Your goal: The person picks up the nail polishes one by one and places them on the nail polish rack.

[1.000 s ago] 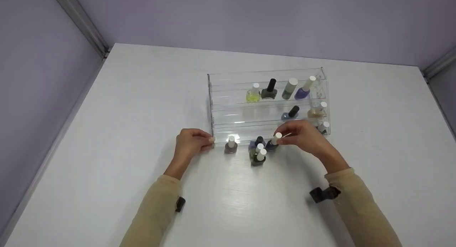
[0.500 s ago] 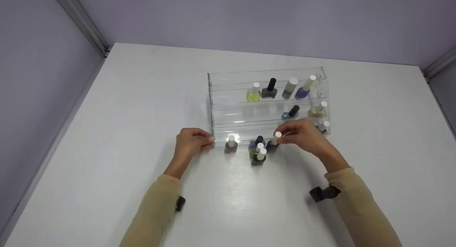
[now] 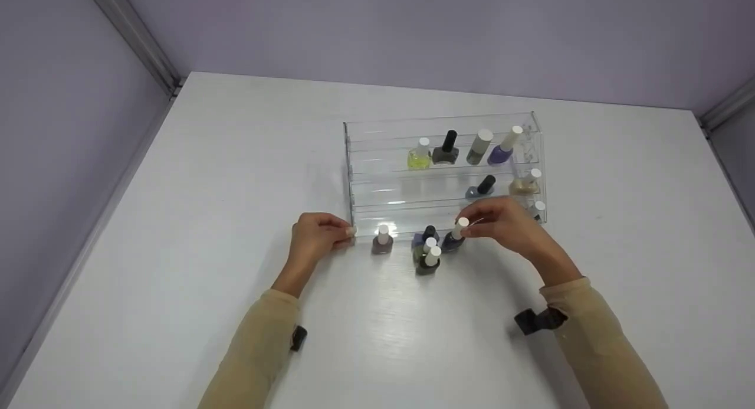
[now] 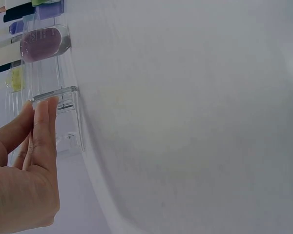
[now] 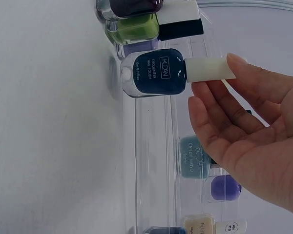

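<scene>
My right hand (image 3: 501, 223) pinches the white cap of a dark blue nail polish bottle (image 5: 161, 73) between thumb and fingers, at the front edge of a clear tiered rack (image 3: 377, 195). Left of that bottle stand a purple one (image 5: 140, 47) with a black cap, a green one (image 5: 136, 29) and a dark one (image 3: 427, 266), close together. Farther left is a mauve nail polish bottle (image 4: 41, 45) with a white cap. My left hand (image 3: 318, 235) pinches the rack's front left corner, thumb on one side and fingers on the other.
On an upper tier stand yellow (image 3: 419, 159), dark black-capped (image 3: 445, 154), grey (image 3: 479, 148) and violet (image 3: 501, 154) bottles. Below are light blue (image 5: 194, 157) and beige (image 3: 522, 187) ones. A white-capped bottle (image 3: 538, 208) is partly hidden behind my right hand. A wall rises behind the white table (image 3: 265, 131).
My right hand and the dark blue bottle have shifted slightly to the right, away from the clustered bottles. My left hand stays at the rack's corner.
</scene>
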Demonstrator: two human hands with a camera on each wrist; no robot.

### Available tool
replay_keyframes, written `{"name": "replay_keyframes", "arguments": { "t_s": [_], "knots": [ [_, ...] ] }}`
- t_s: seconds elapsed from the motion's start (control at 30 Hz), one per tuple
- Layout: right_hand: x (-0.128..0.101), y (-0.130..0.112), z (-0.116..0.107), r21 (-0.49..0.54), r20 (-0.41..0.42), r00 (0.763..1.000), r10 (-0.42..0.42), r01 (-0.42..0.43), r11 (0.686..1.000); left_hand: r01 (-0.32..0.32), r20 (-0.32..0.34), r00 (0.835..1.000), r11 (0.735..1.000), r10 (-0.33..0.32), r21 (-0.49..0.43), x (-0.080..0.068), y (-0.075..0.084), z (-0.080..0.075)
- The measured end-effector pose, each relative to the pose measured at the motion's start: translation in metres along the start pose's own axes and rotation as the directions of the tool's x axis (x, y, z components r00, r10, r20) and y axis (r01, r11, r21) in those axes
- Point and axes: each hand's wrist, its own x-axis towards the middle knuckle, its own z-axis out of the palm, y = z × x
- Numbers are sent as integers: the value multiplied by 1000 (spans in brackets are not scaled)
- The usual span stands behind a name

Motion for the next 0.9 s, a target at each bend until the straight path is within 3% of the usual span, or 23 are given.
{"name": "replay_keyframes", "arguments": {
  "t_s": [0.73, 0.9],
  "knots": [
    [-7, -10, -18, -16, -45, 998, 32, -33, 999, 26, -9, 1000, 1000, -26, 11, 0, 1, 0],
    [-8, -14, -22, -22, -60, 998, 37, -38, 999, 1, -2, 1000, 1000, -1, -6, -1, 0, 0]
  ]
}}
